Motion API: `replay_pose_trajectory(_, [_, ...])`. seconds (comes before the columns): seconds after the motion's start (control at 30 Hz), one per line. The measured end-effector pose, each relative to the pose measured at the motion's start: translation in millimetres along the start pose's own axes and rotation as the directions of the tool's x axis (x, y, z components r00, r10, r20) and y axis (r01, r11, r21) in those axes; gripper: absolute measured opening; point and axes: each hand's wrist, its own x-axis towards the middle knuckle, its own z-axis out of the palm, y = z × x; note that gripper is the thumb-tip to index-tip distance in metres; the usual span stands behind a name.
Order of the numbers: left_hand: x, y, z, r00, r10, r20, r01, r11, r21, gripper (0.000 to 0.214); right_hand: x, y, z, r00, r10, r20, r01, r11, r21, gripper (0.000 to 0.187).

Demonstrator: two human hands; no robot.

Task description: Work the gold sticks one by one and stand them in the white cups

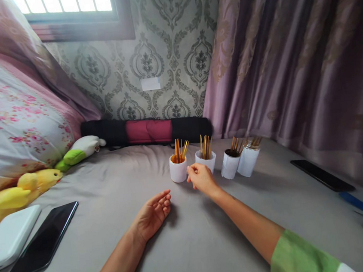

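Observation:
Several small white cups stand in a row on the grey bed sheet (187, 248), each holding thin wooden sticks: a left cup (178, 169), a second cup (207, 159), a third cup (230, 163) and a fourth cup (248, 159). My right hand (200, 178) hovers just in front of the gap between the first two cups, fingers curled with the tips pinched together; whether it holds anything I cannot tell. My left hand (152, 214) rests palm up on the sheet, fingers loosely apart, holding nothing.
A dark phone (43, 241) and a white power bank (7, 238) lie at the left, next to yellow (18, 192) and green plush toys (78, 153). A black-and-red roll (147, 131) lies along the wall. Another phone (322, 175) lies at the right by the curtain (306, 62).

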Motion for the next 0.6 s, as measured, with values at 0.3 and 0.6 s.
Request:
replay_pose_trajectory(0.3, [-9, 14, -8.8, 0.99, 0.029, -0.141, -0.016, 0.995, 0.094, 0.011, -16, 29, 29, 0.996, 0.047, 0.075, -0.049, 0.998, 0.025, 0.027])
replay_pose_trajectory(0.6, [-43, 57, -38.1, 0.922, 0.185, -0.341, -0.119, 0.971, 0.205, 0.014, -17, 47, 38, 0.993, 0.088, 0.075, -0.09, 0.996, 0.021, 0.027])
